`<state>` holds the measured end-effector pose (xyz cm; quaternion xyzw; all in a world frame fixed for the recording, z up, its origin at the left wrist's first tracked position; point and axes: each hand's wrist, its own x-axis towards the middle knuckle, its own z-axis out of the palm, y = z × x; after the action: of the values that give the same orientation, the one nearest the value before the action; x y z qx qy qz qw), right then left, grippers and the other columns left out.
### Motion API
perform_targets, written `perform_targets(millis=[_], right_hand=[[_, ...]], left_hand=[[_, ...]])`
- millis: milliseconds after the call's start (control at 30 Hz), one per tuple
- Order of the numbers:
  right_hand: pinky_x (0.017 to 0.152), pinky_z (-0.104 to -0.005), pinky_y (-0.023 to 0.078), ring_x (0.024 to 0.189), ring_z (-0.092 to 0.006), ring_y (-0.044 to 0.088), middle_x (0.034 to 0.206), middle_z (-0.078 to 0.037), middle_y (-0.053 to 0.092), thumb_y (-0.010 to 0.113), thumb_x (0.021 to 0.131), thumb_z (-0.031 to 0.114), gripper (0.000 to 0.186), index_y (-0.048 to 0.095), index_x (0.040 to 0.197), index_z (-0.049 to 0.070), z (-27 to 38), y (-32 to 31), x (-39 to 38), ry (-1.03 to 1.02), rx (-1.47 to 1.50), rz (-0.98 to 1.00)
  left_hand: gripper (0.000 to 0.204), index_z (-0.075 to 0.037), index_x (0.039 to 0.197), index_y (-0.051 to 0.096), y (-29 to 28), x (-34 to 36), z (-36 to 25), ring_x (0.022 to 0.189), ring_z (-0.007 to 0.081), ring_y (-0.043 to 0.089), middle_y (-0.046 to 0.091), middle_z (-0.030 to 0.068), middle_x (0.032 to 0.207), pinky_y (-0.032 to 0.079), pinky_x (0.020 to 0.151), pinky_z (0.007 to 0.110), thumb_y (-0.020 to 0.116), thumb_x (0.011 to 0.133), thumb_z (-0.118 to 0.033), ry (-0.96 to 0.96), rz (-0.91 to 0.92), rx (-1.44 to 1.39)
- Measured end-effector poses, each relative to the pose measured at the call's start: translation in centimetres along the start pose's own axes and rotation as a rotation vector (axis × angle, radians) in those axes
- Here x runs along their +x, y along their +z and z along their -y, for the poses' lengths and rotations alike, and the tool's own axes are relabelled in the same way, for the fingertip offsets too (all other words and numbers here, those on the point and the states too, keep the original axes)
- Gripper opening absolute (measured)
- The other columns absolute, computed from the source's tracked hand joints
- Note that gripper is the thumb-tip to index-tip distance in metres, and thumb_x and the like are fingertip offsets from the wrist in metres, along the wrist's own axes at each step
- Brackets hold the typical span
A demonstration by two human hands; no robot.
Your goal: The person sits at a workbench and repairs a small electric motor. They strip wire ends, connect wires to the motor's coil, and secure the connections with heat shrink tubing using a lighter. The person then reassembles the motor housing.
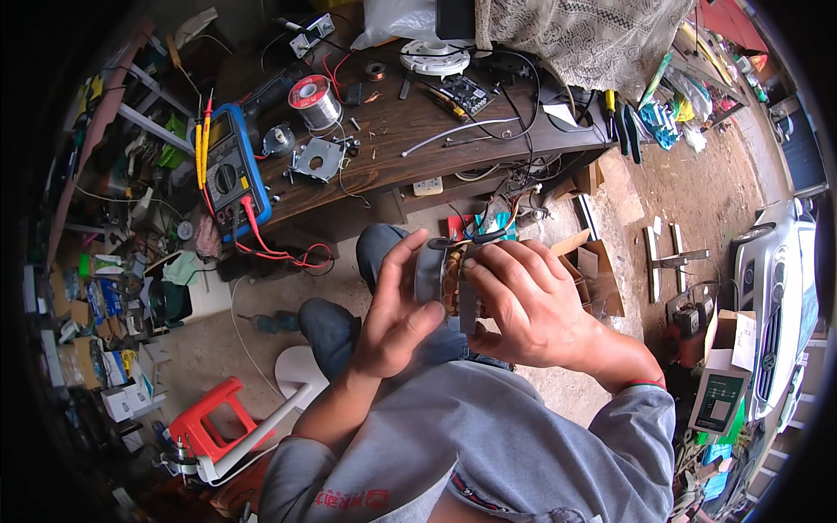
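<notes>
Above my lap, I hold what looks like an electric motor (430, 277) between both hands. It has a grey round housing, and copper-coloured windings (452, 286) show in the gap at its middle. My left hand (388, 327) is closed on the housing, fingers along its left side and thumb at the near edge. From the right, my right hand (536, 301) grips the other side, its fingers bent over the top near the windings. Dark-sleeved wires (490, 236) come off the far end. My right palm and fingers hide part of the motor.
Ahead stands a dark wooden bench (375, 187) with a blue-edged multimeter (228, 170), a solder spool (315, 105), a metal bracket (319, 159) and a circuit board (468, 94). A red stool (214, 431) is at lower left, cardboard boxes (602, 275) at right, a silver car (776, 288) beyond.
</notes>
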<state>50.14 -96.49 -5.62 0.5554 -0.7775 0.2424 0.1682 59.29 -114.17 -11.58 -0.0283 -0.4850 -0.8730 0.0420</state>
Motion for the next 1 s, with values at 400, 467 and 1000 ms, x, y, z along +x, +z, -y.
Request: perform_targets(millis=[400,467,1000], right_hand=[[0.092,-0.0416,0.047,0.101,-0.0312,0.061,0.114,-0.016,0.061,0.073,0.068,0.012,0.056,0.056,0.120,-0.001,0.1,0.0,0.4,-0.002,-0.001,0.032],[0.092,-0.0418,0.047,0.102,-0.0313,0.061,0.115,-0.017,0.061,0.073,0.068,0.012,0.057,0.056,0.120,-0.002,0.2,0.0,0.5,-0.003,-0.004,0.041],[0.092,-0.0424,0.048,0.105,-0.0318,0.061,0.115,-0.017,0.060,0.073,0.065,0.014,0.061,0.055,0.121,-0.003,0.4,0.0,0.5,-0.016,-0.013,0.089]], left_hand=[[0.079,-0.002,0.155,0.014,-0.2,-0.1,0.2,0.137,0.0222,0.037,0.035,0.0134,0.148,0.027,0.115,0.038,0.059,0.092,-0.014,-0.005,0.004,0.018],[0.078,-0.002,0.155,0.013,-0.3,-0.2,0.3,0.138,0.0219,0.036,0.034,0.0130,0.148,0.026,0.115,0.038,0.059,0.092,-0.012,-0.003,0.014,0.014],[0.075,-0.003,0.154,0.010,0.4,-0.3,0.5,0.136,0.0226,0.039,0.036,0.0137,0.147,0.031,0.113,0.038,0.057,0.095,-0.004,0.068,0.056,0.091]])
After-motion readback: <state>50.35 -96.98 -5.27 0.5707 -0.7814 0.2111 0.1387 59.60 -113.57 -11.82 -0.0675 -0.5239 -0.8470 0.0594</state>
